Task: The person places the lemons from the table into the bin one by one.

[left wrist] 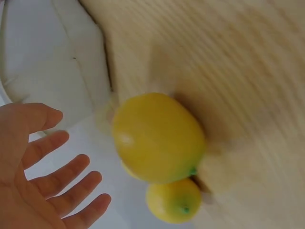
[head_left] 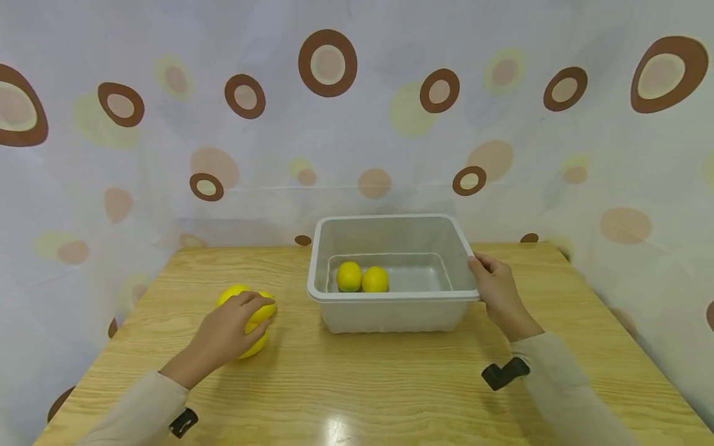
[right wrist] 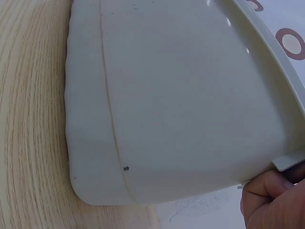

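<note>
Beige-sleeved, the left hand (head_left: 229,328) hovers, fingers spread and gripping nothing, with yellow lemons (left wrist: 158,136) just below it on the bench (head_left: 362,384), far nearer than the right hand (head_left: 498,294). Farther off, that hand grips a white tub (head_left: 390,316) holding two more lemons (head_left: 349,276); patterned cloth (head_left: 346,136) hangs behind.

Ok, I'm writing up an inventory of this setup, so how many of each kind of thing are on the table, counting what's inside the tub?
White plastic tub: 1
Lemons: 5 (2 in the tub, 3 at the left hand)
Total: 6
</note>
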Demonstrator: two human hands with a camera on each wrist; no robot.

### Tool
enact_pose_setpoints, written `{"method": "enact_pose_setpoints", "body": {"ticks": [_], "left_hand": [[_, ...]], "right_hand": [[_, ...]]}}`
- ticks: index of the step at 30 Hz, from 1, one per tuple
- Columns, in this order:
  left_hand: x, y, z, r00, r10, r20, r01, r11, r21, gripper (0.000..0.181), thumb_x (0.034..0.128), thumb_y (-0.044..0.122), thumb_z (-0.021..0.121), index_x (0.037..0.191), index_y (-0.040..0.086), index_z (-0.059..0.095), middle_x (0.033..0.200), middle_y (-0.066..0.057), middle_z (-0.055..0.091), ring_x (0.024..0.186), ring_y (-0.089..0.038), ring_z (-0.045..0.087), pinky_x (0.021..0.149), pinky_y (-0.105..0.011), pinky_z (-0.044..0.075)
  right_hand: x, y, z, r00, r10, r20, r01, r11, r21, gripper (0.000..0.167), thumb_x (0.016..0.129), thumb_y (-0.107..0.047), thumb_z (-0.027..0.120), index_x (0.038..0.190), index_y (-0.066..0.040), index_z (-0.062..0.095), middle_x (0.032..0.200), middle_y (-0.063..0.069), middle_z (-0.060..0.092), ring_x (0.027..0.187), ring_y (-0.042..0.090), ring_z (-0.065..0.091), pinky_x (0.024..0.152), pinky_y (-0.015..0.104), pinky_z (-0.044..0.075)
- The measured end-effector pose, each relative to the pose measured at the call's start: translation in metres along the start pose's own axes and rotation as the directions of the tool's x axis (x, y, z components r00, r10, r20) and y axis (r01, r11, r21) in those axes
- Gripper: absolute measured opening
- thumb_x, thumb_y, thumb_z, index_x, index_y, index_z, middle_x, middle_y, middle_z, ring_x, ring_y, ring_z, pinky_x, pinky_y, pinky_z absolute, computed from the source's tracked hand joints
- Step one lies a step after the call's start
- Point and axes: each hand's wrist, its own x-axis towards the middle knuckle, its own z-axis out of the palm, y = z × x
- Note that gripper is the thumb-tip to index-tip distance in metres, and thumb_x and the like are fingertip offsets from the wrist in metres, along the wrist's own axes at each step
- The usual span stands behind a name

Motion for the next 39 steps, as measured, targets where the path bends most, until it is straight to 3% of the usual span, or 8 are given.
{"method": "enact_pose_setpoints", "body": {"ticks": [7, 15, 26, 39], "left_hand": [[-0.024, -0.015, 0.007, 0.996, -0.049, 0.073, 0.051, 0.998, -0.023, 0.034, 0.0847, 0.024, 0.071, 0.115, 0.011, 0.067, 0.115, -0.010, 0.063, 0.103, -0.030, 0.061, 0.074, -0.045, 0.055], [-0.036, -0.023, 0.015, 0.996, -0.043, 0.075, 0.046, 0.998, -0.038, 0.038, 0.0820, 0.023, 0.075, 0.116, 0.009, 0.065, 0.117, -0.010, 0.060, 0.104, -0.029, 0.059, 0.078, -0.045, 0.054], [-0.032, -0.022, 0.028, 0.999, -0.008, 0.050, 0.012, 0.997, -0.077, 0.063, 0.0656, 0.009, 0.087, 0.121, 0.004, 0.058, 0.113, -0.014, 0.052, 0.100, -0.027, 0.056, 0.082, -0.043, 0.053], [-0.032, -0.022, 0.034, 0.999, -0.026, 0.033, 0.028, 0.996, -0.081, 0.062, 0.0648, 0.006, 0.087, 0.119, 0.004, 0.058, 0.110, -0.013, 0.053, 0.098, -0.027, 0.057, 0.083, -0.044, 0.053]], "right_hand": [[-0.001, -0.001, 0.000, 1.000, 0.001, -0.003, -0.001, 1.000, -0.003, 0.057, 0.104, -0.033, 0.032, 0.147, 0.004, 0.030, 0.138, 0.027, 0.041, 0.117, 0.035, 0.049, 0.077, 0.021, 0.053], [-0.001, -0.002, 0.000, 1.000, 0.002, -0.001, -0.002, 1.000, -0.014, 0.057, 0.104, -0.033, 0.032, 0.147, 0.004, 0.030, 0.137, 0.027, 0.042, 0.114, 0.033, 0.051, 0.075, 0.019, 0.053], [0.000, -0.001, -0.001, 1.000, 0.004, -0.004, -0.004, 1.000, -0.011, 0.056, 0.104, -0.032, 0.032, 0.146, 0.004, 0.031, 0.136, 0.027, 0.043, 0.113, 0.033, 0.051, 0.076, 0.021, 0.053], [0.000, 0.001, -0.001, 1.000, -0.009, 0.000, 0.009, 1.000, -0.011, 0.057, 0.104, -0.033, 0.032, 0.147, 0.005, 0.030, 0.137, 0.028, 0.042, 0.116, 0.036, 0.050, 0.077, 0.022, 0.053]]}}
